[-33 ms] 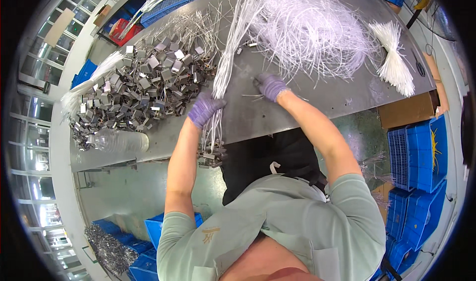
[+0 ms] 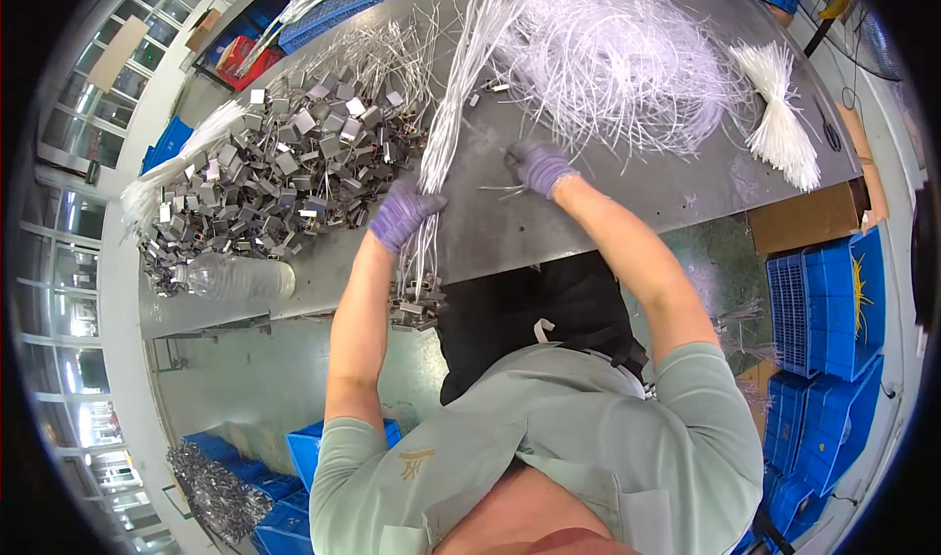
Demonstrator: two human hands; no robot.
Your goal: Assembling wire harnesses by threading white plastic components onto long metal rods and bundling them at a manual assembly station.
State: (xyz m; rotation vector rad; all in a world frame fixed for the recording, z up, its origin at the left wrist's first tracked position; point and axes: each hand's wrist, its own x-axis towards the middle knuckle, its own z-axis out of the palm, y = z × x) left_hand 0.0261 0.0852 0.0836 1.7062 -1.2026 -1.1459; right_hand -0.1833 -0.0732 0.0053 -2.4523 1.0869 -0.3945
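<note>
A long white wire bundle [image 2: 452,124] slants across the table [image 2: 495,230].

Smooth metal tabletop [image 2: 490,237]; glossy wires [image 2: 447,134], seemingly plastic-coated.

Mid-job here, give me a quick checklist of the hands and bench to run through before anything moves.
1. Left hand closed around the white wire bundle: ok.
2. Right hand empty: cannot tell; its fingertips are too unclear.
3. Metal pieces at the bundle's lower end well inside the table edge: not ok; they sit at the near edge, some seemingly past it.
4. Purple gloves on both hands: ok.
5. Clear bottle apart from the left hand: ok, a gap shows.
6. Right hand clear of the loose strands of the white wire heap: cannot tell; they come close.
</note>
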